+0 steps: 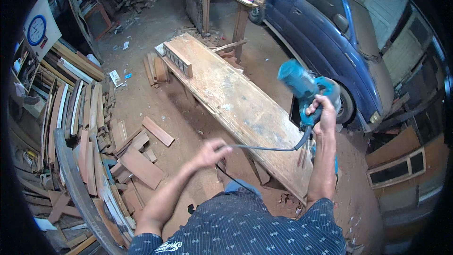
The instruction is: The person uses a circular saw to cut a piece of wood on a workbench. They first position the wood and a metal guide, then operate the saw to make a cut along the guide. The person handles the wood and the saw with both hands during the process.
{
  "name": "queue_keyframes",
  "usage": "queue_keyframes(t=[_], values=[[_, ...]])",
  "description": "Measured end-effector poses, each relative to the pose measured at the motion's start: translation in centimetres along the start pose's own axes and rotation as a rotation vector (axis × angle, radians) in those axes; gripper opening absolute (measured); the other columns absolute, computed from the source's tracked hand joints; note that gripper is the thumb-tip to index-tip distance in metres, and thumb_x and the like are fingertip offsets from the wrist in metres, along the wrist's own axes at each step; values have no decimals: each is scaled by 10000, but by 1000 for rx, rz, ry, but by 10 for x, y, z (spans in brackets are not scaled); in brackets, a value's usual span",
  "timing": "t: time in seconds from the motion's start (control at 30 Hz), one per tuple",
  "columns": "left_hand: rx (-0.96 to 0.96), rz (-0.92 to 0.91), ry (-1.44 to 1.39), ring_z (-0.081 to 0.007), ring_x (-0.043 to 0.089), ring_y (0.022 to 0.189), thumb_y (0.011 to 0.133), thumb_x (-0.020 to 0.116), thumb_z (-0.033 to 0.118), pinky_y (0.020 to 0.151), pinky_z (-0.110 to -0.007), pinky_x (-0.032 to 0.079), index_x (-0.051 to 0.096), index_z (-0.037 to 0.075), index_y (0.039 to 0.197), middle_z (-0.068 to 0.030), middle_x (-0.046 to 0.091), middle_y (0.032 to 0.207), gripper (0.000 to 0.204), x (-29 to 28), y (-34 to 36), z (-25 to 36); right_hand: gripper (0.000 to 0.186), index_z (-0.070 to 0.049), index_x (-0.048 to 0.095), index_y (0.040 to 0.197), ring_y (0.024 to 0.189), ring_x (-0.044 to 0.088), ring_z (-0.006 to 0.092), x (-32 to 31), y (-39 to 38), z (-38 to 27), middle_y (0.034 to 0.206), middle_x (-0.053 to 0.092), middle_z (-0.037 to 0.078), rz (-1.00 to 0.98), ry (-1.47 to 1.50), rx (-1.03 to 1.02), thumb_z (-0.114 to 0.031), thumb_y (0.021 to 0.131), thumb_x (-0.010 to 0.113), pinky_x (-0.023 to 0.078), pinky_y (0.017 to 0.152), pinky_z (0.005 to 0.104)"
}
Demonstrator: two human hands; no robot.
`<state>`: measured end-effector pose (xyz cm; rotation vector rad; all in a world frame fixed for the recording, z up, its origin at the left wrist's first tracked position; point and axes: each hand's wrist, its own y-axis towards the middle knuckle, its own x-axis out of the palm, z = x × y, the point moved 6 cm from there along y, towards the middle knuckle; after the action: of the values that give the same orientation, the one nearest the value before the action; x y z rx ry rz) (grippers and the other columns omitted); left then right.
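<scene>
My right hand [322, 109] is wrapped round the rear handle of a teal corded circular saw [299, 81]. The saw is raised above the right-hand end of a long wooden workbench [236, 99], its motor housing pointing left and its far side partly hidden. From the handle a dark power cord [269, 148] runs left across the near side of the bench. My left hand [211, 153] pinches this cord in front of my body, slightly blurred. Beyond my hand the cord drops down toward my legs.
A slatted wooden piece [178, 60] stands on the bench's far end. Offcuts [141, 167] and stacked boards [89, 108] crowd the floor at left. A dusty blue car [325, 33] is parked at right, behind the saw. A small wooden stand [240, 16] rises beyond the bench.
</scene>
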<state>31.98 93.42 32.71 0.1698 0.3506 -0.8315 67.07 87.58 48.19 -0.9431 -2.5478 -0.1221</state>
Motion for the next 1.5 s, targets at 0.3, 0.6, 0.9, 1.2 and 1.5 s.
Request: queue_keyframes(t=[0.3, 0.6, 0.9, 1.2, 1.5], values=[[344, 272, 573, -232, 677, 728, 849, 762, 306, 654, -356, 536, 679, 60, 936, -115, 653, 761, 273, -212, 183, 140, 448, -37, 571, 869, 522, 544, 127, 82, 214, 142, 686, 569, 49, -160, -636, 472, -455, 1002, 482, 466, 442, 288], [-347, -96, 161, -326, 656, 1109, 926, 664, 382, 949, -412, 513, 646, 16, 1232, -209, 674, 1194, 477, -235, 173, -168, 500, 26, 695, 1012, 749, 704, 320, 222, 302, 287, 836, 709, 213, -842, -1457, 71, -450, 957, 552, 559, 713, 429], [-215, -148, 260, -302, 670, 1084, 945, 643, 409, 924, -378, 525, 634, 8, 1248, -214, 681, 1176, 502, -397, 458, -237, 288, -47, 753, 1018, 948, 723, 323, 333, 411, 525, 1035, 735, 176, -1204, -1906, 104, -246, 899, 583, 569, 826, 468], [348, 155, 448, -366, 646, 1076, 927, 626, 347, 925, -444, 512, 636, 4, 1190, -220, 670, 1147, 433, -559, 828, -158, 326, -37, 727, 1059, 1096, 662, 340, 396, 367, 599, 1174, 689, 193, -1549, -1785, 338, -183, 930, 466, 518, 892, 475], [255, 308, 933, -300, 317, 1448, 957, 545, 372, 1163, -619, 227, 456, 43, 1425, -136, 407, 1520, 579, -583, 1130, -123, 405, -17, 612, 1308, 1158, 589, 201, 335, 379, 472, 1252, 655, 116, -611, -636, 984, -286, 1007, 591, 441, 1025, 325]])
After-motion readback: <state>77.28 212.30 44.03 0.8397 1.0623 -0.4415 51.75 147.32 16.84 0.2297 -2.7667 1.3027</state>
